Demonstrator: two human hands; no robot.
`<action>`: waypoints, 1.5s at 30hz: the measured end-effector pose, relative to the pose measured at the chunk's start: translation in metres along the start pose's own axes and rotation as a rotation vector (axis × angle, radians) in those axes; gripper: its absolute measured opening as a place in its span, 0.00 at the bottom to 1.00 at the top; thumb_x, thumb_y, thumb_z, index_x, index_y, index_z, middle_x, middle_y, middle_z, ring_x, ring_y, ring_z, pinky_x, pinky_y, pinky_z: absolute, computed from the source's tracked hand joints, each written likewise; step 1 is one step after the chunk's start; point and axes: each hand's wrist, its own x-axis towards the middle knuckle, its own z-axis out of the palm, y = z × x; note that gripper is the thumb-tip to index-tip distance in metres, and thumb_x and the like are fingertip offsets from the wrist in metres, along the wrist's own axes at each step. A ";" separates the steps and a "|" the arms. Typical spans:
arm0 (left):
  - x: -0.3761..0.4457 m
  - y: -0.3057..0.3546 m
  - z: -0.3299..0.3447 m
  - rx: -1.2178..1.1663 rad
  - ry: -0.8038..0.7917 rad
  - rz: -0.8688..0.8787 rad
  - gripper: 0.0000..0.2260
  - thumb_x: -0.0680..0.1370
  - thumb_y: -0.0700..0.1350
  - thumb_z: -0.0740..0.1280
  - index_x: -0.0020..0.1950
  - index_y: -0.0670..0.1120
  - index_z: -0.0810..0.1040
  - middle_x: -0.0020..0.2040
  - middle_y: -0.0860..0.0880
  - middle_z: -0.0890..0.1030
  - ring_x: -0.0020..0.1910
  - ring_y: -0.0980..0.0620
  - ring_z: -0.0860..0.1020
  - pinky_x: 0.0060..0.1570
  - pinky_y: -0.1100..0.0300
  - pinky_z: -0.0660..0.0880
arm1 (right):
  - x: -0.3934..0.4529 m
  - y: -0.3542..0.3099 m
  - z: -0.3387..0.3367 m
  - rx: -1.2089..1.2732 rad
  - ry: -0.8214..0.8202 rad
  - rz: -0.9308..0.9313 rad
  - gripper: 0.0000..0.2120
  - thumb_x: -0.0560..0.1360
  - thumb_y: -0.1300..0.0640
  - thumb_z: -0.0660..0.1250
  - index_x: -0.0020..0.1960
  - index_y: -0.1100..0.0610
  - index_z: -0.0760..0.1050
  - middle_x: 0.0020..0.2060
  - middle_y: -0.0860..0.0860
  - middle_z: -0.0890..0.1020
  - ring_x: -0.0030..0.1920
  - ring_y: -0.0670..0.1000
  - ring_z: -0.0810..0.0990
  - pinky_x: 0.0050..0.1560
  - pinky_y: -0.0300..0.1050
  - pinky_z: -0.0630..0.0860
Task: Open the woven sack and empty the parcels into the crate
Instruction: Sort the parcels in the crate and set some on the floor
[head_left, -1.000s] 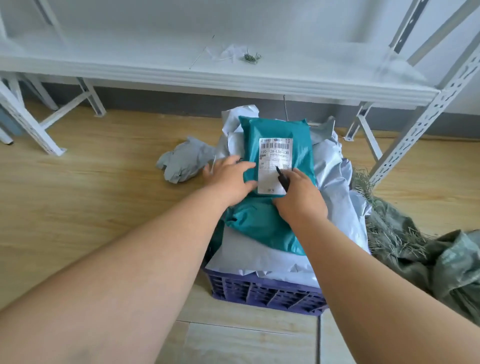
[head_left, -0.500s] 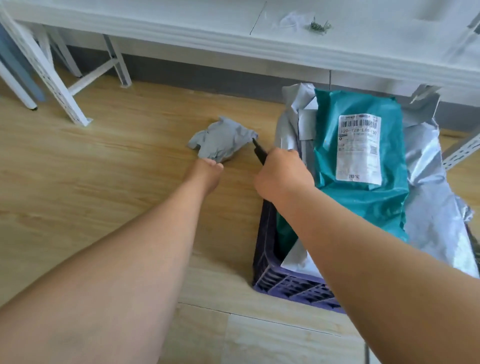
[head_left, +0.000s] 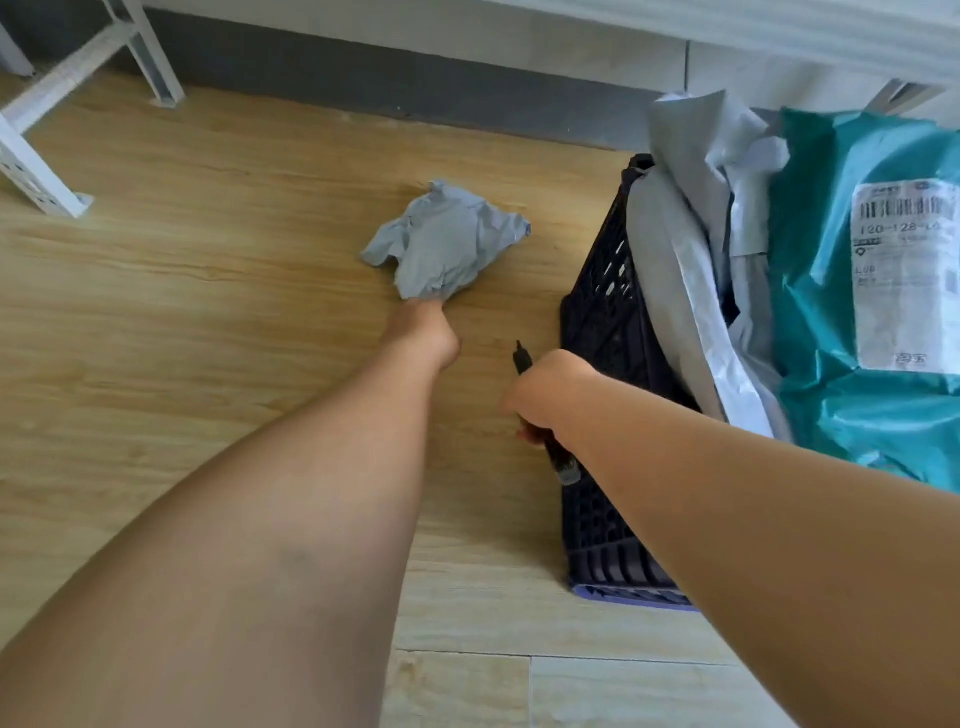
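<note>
The crate (head_left: 613, 332), dark purple with slotted walls, stood on the wooden floor (head_left: 208, 312) at the right of the view, heaped above its rim with parcels. A teal parcel (head_left: 831, 322) lay on top of the heap, its white shipping label (head_left: 906, 275) facing up with a barcode along the upper edge. Pale grey parcels (head_left: 691, 208) were packed beside it, bulging over the crate's left wall. The woven sack itself was outside the view.

One more parcel, a small crumpled grey parcel (head_left: 447, 239), lay on the floor to the left of the crate and apart from it. The left hand (head_left: 426, 332) reached out to the near edge of this parcel and touched it there; the fingers were hidden beneath the plastic, so whether they were closed on it could not be told.

The right hand (head_left: 550, 395) hovered over the floor just beside the crate's left wall, curled into a fist around a black pen (head_left: 522, 356). One end of the pen stuck out above the fist, and the other end showed below the wrist, in front of the crate's wall.

Further out, the white metal legs of a shelf rack (head_left: 31, 171) stood on the floor at the upper left, and a dark grey baseboard (head_left: 415, 78) ran along the bottom of the wall behind everything.
</note>
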 end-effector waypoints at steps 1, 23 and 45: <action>0.009 -0.005 0.004 0.019 0.003 -0.006 0.25 0.77 0.46 0.66 0.74 0.49 0.66 0.71 0.46 0.68 0.67 0.43 0.71 0.61 0.55 0.70 | 0.008 0.005 0.003 0.034 -0.019 0.037 0.14 0.77 0.65 0.63 0.61 0.68 0.73 0.33 0.54 0.72 0.30 0.49 0.72 0.25 0.37 0.73; 0.101 -0.021 0.051 0.196 -0.141 0.016 0.34 0.77 0.46 0.65 0.79 0.44 0.52 0.76 0.49 0.53 0.75 0.43 0.54 0.73 0.49 0.55 | 0.044 0.011 0.031 0.300 0.191 0.010 0.30 0.74 0.63 0.64 0.73 0.48 0.62 0.54 0.55 0.80 0.52 0.56 0.82 0.52 0.54 0.81; -0.071 -0.075 0.075 0.167 0.182 0.176 0.11 0.76 0.42 0.67 0.58 0.47 0.75 0.64 0.41 0.65 0.54 0.40 0.72 0.42 0.53 0.69 | -0.012 0.047 0.036 0.180 0.266 -0.033 0.18 0.74 0.63 0.63 0.63 0.55 0.67 0.50 0.58 0.80 0.50 0.59 0.81 0.43 0.50 0.80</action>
